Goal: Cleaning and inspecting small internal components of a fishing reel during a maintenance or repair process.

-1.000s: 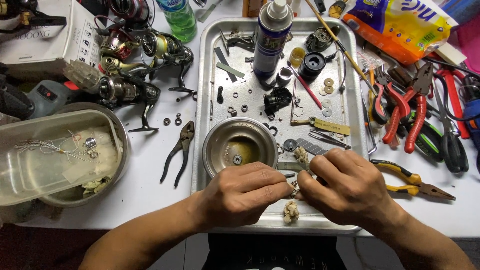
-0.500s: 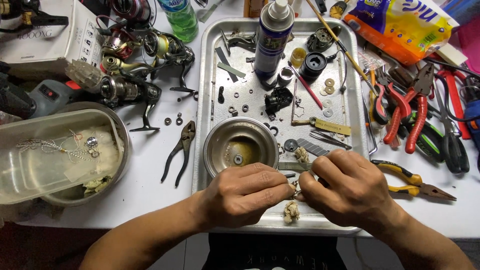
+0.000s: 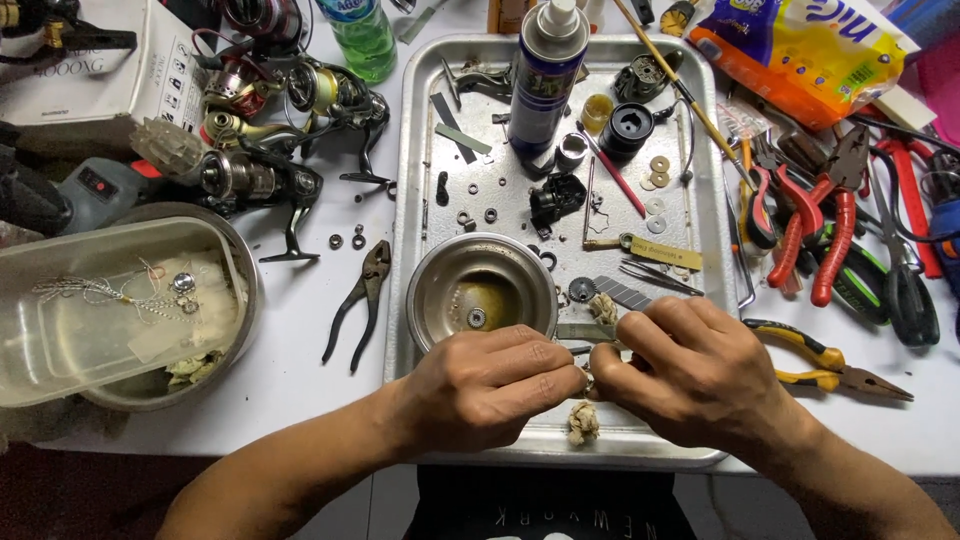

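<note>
My left hand (image 3: 490, 385) and my right hand (image 3: 690, 375) meet fingertip to fingertip over the near edge of a metal tray (image 3: 420, 200). Together they pinch a small metal part (image 3: 588, 382), mostly hidden by the fingers. A dirty wad of cotton (image 3: 582, 422) lies on the tray just below the hands, and another wad (image 3: 603, 307) lies just above them. A small steel bowl (image 3: 480, 290) with oily liquid and a tiny gear stands right behind my left hand.
The tray also holds a spray can (image 3: 545, 75), washers, tweezers and small reel parts. Fishing reels (image 3: 260, 130) lie left, black pliers (image 3: 362, 300) beside the tray, a plastic tub (image 3: 110, 310) far left. Red and yellow pliers (image 3: 830, 235) crowd the right.
Both hands have stayed in place over the tray's near edge; only the fingers have shifted slightly around the small part.
</note>
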